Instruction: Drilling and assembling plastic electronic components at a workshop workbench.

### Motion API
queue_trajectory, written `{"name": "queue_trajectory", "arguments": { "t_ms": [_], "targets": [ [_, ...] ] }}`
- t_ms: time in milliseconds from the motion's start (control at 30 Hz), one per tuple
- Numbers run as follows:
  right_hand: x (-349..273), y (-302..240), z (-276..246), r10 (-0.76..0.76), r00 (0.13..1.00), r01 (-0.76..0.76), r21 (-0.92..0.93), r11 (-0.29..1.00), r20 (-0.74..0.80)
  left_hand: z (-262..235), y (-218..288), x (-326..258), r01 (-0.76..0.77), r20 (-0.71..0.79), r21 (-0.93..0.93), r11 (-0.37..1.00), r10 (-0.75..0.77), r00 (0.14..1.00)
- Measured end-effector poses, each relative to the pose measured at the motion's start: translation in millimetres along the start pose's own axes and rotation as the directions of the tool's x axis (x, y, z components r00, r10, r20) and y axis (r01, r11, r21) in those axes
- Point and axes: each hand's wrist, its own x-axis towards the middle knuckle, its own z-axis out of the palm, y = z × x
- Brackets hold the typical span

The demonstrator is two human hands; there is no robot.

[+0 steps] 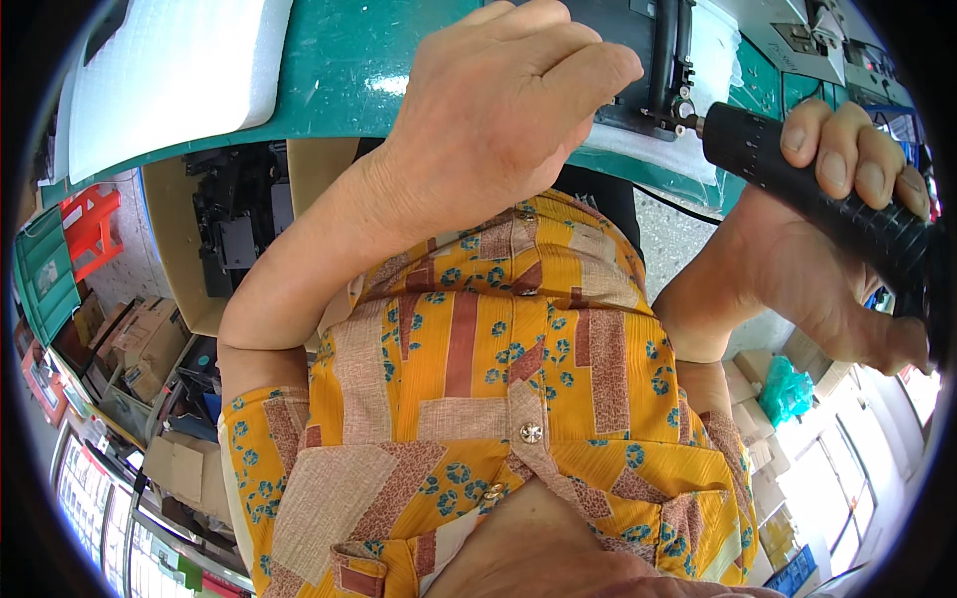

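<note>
My right hand (832, 229) is wrapped round the thick black body of an electric screwdriver (778, 151), which lies slantwise across the right side. Its tip meets small metal fittings (684, 118) at the corner of a black device (628, 92) on the bench. My left hand (498, 100) is bent over the left part of that device, back of the hand up and thumb pointing right. The curled fingers are mostly hidden beneath it, so what they hold, if anything, does not show.
White foam sheet (179, 75) covers the left of the green bench (339, 75). Below the bench edge stands an open cardboard box (179, 229) of black parts (239, 214). A red plastic stool (92, 229) is farther left. Machine parts (797, 40) stand at the far right.
</note>
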Motion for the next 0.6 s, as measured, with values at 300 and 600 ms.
{"name": "queue_trajectory", "arguments": {
  "t_ms": [300,600],
  "targets": [
    [4,-3,3,0.038,0.999,-0.038,-0.018,0.999,0.015,-58,19,66,0.706,0.573,-0.085,0.703,-0.546,0.612],
    [-6,-1,14,-0.056,0.998,0.053,-0.176,0.983,-0.014,-33,29,33,0.588,0.402,-0.166,0.792,-0.490,0.774]
  ]
}}
